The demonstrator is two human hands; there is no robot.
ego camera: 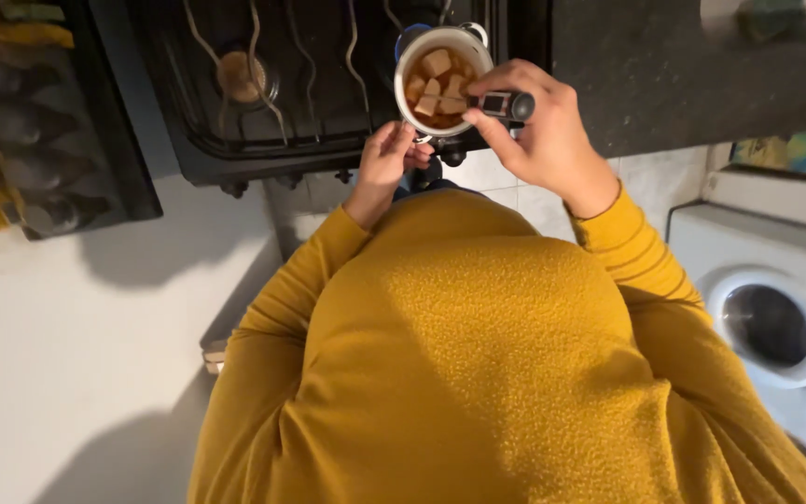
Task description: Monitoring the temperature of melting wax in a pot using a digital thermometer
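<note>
A small white pot [407,67] stands on the black gas stove [310,121], filled with brown liquid and pale cubes [437,63]. My left hand [387,159] grips the pot's near handle at its rim. My right hand [535,126] holds a small dark handle-like tool [504,103] over the pot's right edge; its tip is hidden by the rim and my fingers. My mustard-yellow sweater fills the lower half of the view.
An unlit burner [238,75] lies left of the pot. A dark stone counter [692,65] runs to the right, a white washing machine [771,317] below it. A dark rack with bottles [34,140] stands at the left above a white surface.
</note>
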